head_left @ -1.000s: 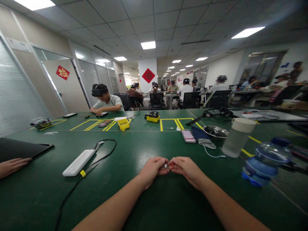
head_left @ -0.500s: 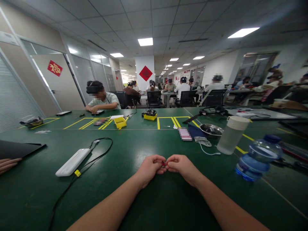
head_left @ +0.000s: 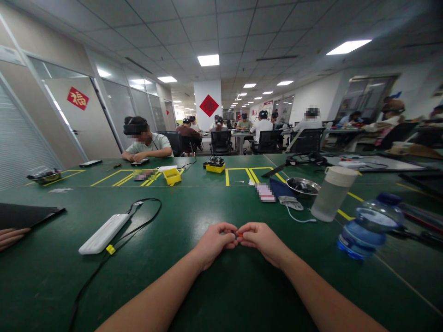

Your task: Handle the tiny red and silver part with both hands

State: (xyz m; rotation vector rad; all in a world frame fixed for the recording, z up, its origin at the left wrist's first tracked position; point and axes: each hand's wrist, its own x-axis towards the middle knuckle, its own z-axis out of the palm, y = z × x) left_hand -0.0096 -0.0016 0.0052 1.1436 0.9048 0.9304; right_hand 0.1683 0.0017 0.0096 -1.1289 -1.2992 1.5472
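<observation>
Just above the green table [head_left: 194,207], my left hand [head_left: 218,242] and my right hand [head_left: 261,240] meet fingertip to fingertip in front of me. Pinched between them is a small red piece [head_left: 239,234], mostly covered by the fingers. The right thumb and fingers close on its red part. At the left fingertips something small and dark shows, too little of it to name. Both hands are closed, with the forearms reaching in from the bottom edge.
A white power strip [head_left: 104,234] with a black cable lies on the left. To the right stand a frosted bottle [head_left: 330,198] and a blue water bottle [head_left: 367,230], near a metal bowl [head_left: 303,186]. Another person's hand [head_left: 12,237] rests at the left edge. Yellow trays [head_left: 172,176] sit farther back.
The red piece shows more orange-red at the right fingertips now, and its visible part has shifted slightly right. Both hands stay nearly in place.
</observation>
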